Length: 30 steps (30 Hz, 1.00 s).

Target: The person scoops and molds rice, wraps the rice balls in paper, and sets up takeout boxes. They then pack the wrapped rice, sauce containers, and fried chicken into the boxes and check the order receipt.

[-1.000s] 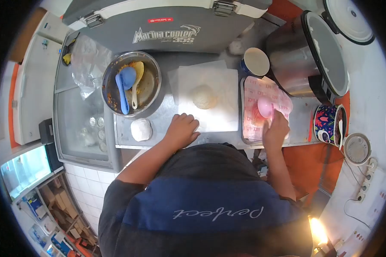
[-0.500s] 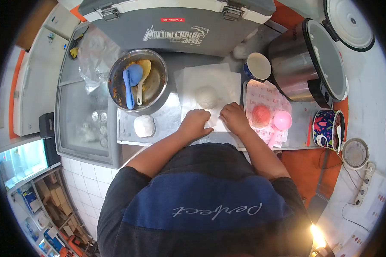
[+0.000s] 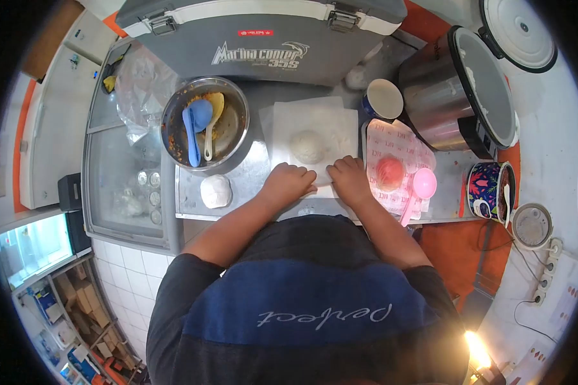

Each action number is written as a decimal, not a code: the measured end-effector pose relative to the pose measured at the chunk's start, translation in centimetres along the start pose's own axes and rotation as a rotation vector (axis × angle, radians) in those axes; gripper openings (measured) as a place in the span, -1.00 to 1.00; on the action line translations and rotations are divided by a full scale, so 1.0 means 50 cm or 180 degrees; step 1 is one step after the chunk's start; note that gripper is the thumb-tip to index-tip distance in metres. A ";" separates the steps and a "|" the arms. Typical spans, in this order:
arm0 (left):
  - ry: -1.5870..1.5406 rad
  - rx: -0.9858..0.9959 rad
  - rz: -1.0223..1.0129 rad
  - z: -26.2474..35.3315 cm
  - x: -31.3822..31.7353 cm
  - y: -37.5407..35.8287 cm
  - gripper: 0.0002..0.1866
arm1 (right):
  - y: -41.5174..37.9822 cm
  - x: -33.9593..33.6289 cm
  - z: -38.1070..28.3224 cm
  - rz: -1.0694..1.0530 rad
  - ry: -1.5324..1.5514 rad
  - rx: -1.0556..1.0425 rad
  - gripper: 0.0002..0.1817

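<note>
A low round white mound (image 3: pixel 307 147), which looks like rice, lies on sheets of white paper (image 3: pixel 340 122) on the metal counter. My left hand (image 3: pixel 289 182) is closed at the near left part of the paper, its fingers curled over the edge. Just to its right, my right hand (image 3: pixel 349 180) is likewise closed on the near edge. A strip of paper shows between the two hands, and both thumbs are mostly hidden. The mound sits just beyond my fingertips, apart from them.
At left are a steel bowl (image 3: pixel 237 138) holding a blue scoop (image 3: pixel 192 138) and yellow spoon (image 3: pixel 216 115), and a white bundle (image 3: pixel 216 192). At right lie a reddish round thing (image 3: pixel 390 172) and pink scoop (image 3: pixel 424 184). A cup (image 3: pixel 385 99), rice cooker (image 3: pixel 430 83) and cooler (image 3: pixel 263 45) stand behind.
My left thumb, stretched out before, is now tucked in toward the paper. Both hands have shifted slightly, and the view has moved a little. The mound stays in place.
</note>
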<state>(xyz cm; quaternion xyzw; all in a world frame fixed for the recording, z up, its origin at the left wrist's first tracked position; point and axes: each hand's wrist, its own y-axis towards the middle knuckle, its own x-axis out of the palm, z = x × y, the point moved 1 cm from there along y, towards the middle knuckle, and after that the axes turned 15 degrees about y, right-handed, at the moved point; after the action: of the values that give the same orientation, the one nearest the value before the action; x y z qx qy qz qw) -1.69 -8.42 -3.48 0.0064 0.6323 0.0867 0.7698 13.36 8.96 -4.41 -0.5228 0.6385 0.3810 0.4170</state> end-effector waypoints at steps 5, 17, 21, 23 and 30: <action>0.0568 -0.0071 -0.0381 -0.045 -0.003 -0.050 -0.92 | -0.014 -0.021 0.027 -0.0107 -0.0112 -0.0381 -0.93; -0.1611 -0.1644 0.0265 -0.118 -0.024 -0.147 -0.84 | -0.056 -0.029 0.027 -0.0132 0.1786 0.0410 -0.84; -0.1166 -0.2611 0.0102 -0.114 0.014 -0.120 -0.76 | -0.022 -0.002 0.065 -0.0251 0.1897 0.1230 -0.70; -0.1152 -0.2792 -0.0017 -0.107 0.018 -0.119 -0.73 | -0.023 0.020 0.081 -0.0338 0.1887 0.1332 -0.70; 0.0009 -0.0805 -0.0945 -0.006 -0.145 -0.082 -0.71 | -0.024 0.026 0.069 -0.0414 0.1473 0.1313 -0.69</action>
<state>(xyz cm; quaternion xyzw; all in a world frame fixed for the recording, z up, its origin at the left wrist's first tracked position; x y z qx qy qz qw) -2.80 -13.49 3.00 -0.1838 0.6114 0.0510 0.7680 14.87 11.49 -6.92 -0.5397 0.7454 0.0870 0.3814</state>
